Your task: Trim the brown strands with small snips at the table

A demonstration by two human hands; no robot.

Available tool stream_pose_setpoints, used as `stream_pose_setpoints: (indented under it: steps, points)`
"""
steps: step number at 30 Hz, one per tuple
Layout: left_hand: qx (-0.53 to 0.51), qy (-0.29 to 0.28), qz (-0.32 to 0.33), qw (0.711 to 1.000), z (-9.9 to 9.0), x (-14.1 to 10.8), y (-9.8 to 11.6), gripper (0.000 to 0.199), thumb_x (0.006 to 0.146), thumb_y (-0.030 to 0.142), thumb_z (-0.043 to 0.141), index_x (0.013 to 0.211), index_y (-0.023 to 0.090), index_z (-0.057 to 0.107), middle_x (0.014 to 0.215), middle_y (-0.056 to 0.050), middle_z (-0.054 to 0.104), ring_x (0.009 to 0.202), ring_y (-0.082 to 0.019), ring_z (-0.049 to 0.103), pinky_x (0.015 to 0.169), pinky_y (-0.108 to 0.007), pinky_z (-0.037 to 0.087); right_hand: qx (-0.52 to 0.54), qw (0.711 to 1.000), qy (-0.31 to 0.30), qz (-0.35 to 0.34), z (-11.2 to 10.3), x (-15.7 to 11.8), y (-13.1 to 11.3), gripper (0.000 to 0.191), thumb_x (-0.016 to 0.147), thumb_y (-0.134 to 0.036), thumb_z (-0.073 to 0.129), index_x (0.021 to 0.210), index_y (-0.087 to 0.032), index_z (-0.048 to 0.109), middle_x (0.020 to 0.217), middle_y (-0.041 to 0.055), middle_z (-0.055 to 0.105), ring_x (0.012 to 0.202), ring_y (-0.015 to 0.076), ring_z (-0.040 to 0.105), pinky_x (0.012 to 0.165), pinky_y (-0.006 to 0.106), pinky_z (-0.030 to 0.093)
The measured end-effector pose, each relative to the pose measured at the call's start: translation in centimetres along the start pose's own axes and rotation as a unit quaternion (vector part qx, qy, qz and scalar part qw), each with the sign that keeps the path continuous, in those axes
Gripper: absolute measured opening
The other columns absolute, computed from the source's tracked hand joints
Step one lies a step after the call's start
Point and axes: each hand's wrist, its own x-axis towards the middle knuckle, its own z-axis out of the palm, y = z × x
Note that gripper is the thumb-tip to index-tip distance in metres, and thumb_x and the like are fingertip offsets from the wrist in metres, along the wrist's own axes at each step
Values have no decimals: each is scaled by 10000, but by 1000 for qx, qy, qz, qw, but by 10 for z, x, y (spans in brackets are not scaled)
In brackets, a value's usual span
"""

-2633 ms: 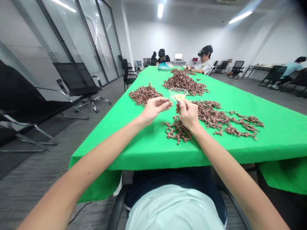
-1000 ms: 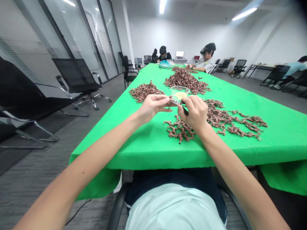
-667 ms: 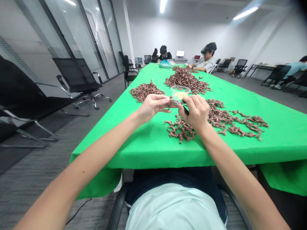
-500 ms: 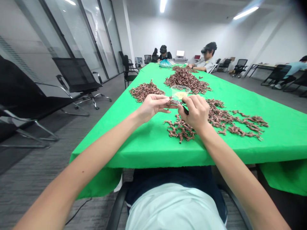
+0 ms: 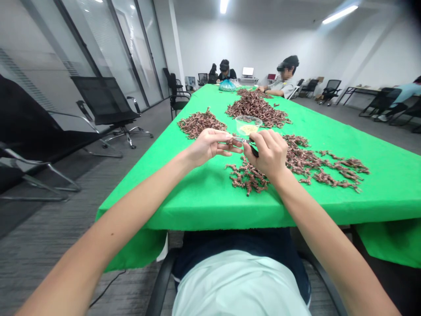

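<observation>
Piece (image 5: 230,141): one, brown, just in front of the tub (image 5: 238,125), pinched in the left hand (image 5: 210,145).
Pliers (image 5: 254,152): one pair, gripped by the right hand (image 5: 270,152), tips at the piece.
Tub: one, clear, pale bits inside.
Left of tub: one brown heap (image 5: 200,124).
Just behind tub: one larger heap (image 5: 255,110).
Right of tub: spread pieces (image 5: 302,157), partly behind the right hand.

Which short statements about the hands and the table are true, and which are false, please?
1. The right hand holds a dark-handled tool near the left hand. True.
2. The clear bowl stands on the green cloth. True.
3. The left hand lies flat on the cloth. False: it is raised and holds a small brown piece.
4. The bowl is full of dark blue liquid. False: it holds some pale yellow material.
5. A bluish bag lies on the far part of the cloth. True.
</observation>
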Motion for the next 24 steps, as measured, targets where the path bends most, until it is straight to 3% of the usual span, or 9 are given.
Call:
stream_pose_setpoints:
  steps: [4, 15, 20, 24]
  points:
    - [-2, 1, -6, 1000, 1, 0, 1, 175, 815, 241, 734, 895, 85, 743, 1020, -166, 794, 850, -259, 792, 652, -257, 609, -9, 1000, 17, -19, 0, 1, -1, 267, 1000, -446, 504, 964, -199, 601, 813, 67, 617, 771, 212, 508, 692, 357, 349]
    - [-12, -46, -40, 998, -8, 0, 1, 172, 835, 256, 728, 848, 88, 763, 890, -143, 789, 814, -260, 789, 549, -226, 569, -5, 1000, -10, -18, 0, -1, -3, 302, 1000, -476, 504, 893, -211, 603, 749, 45, 595, 717, 191, 500, 663, 346, 340]
    - [12, -54, -17, 998, -10, 1, -2, 221, 829, 324, 779, 885, 110, 779, 956, -146, 794, 848, -258, 785, 689, -292, 616, -3, 1000, -7, -8, 0, -2, -3, 284, 993, -454, 522, 867, -212, 600, 737, 45, 610, 704, 189, 519, 654, 342, 348]
    - [51, -16, 63, 997, -4, 3, -9, 302, 813, 427, 815, 932, 150, 799, 1018, -135, 797, 957, -251, 769, 818, -335, 621, 14, 999, 4, 39, 2, -2, -6, 263, 996, -416, 511, 867, -207, 604, 745, 54, 630, 698, 188, 541, 648, 337, 361]
